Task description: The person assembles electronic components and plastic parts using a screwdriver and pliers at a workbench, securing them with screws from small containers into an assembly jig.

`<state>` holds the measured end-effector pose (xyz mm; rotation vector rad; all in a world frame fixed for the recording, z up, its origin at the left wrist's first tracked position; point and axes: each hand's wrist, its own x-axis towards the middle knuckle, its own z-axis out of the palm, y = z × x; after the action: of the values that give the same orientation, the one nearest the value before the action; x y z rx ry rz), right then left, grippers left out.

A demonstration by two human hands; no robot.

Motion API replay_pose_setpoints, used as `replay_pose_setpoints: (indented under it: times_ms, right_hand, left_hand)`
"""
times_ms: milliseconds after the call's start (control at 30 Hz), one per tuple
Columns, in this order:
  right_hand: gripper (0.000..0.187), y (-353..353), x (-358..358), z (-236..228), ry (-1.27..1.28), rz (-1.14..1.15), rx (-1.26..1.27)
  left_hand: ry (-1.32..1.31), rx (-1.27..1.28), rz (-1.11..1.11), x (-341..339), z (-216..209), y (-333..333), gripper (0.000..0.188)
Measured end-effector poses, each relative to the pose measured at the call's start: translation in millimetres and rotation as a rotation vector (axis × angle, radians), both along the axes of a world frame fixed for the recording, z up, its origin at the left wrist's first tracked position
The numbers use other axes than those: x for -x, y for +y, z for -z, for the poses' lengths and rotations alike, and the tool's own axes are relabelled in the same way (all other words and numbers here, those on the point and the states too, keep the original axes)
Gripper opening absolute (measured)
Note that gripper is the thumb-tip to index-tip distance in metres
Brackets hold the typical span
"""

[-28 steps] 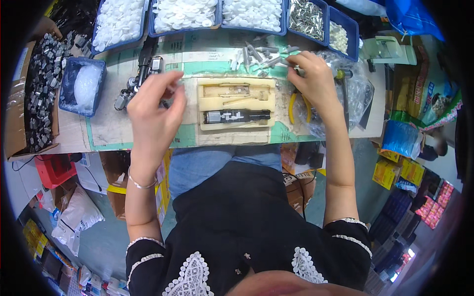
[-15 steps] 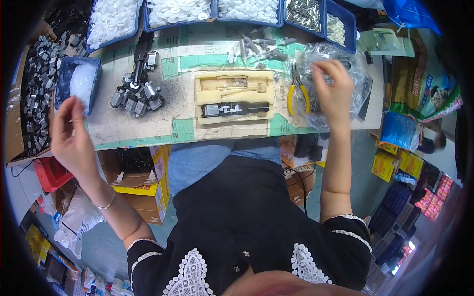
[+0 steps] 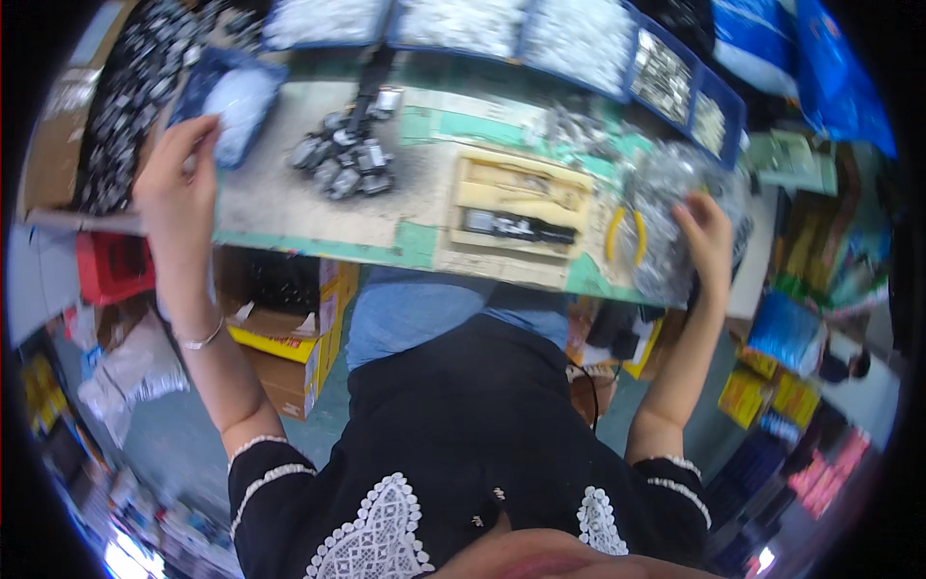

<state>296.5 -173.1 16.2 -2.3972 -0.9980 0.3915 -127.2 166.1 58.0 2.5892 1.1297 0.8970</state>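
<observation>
My left hand [image 3: 181, 179] is bent at the near edge of a small blue bin [image 3: 183, 95] holding a whitish, translucent mound [image 3: 236, 111]. Its thumb and fingers are drawn together; anything in them is too small to see. Over the right side of a crumpled clear plastic bag [image 3: 661, 256] is my right hand [image 3: 709, 236], fingers curled, their tips blurred. Beside the bag lie yellow-handled pliers [image 3: 640, 236]. Between my hands, a cream fixture block [image 3: 526, 188] holds a black, elongated part [image 3: 516, 227] with silver and white pieces in its near slot.
Blue trays of white pieces [image 3: 458, 24] and a tray of metal pieces [image 3: 661, 72] line the far edge. Small motor-like parts [image 3: 338, 164] form a cluster left of the fixture. More dark and silver parts [image 3: 121, 135] fill a carton at left. Grey pieces [image 3: 579, 130] lie beyond the fixture.
The view has turned, so the table sits tilted and further right. My left hand has come to the bin's near edge. My right hand has moved toward the bag's right side, lower down.
</observation>
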Motion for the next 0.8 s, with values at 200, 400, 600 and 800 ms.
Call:
replay_pose_setpoints:
  times_ms: [200,400,600,800]
  right_hand:
    - [0.02,-23.6,-23.9,-7.0,0.133,0.048,-0.035]
    - [0.021,-34.7,-41.2,0.1,0.141,0.2,-0.209]
    - [0.025,-13.4,-15.4,-17.6,0.343,0.294,-0.546]
    - [0.025,54.8,48.5,-33.8,0.88,0.195,-0.548]
  left_hand:
    - [0.004,0.023,-0.003,2.9,-1.7,11.2,0.009]
    - [0.228,-0.134,0.086,-3.9,4.5,24.3,0.007]
    - [0.341,-0.187,0.135,-5.4,7.8,33.0,0.008]
    - [-0.127,0.184,0.075,-19.5,-7.8,2.8,0.007]
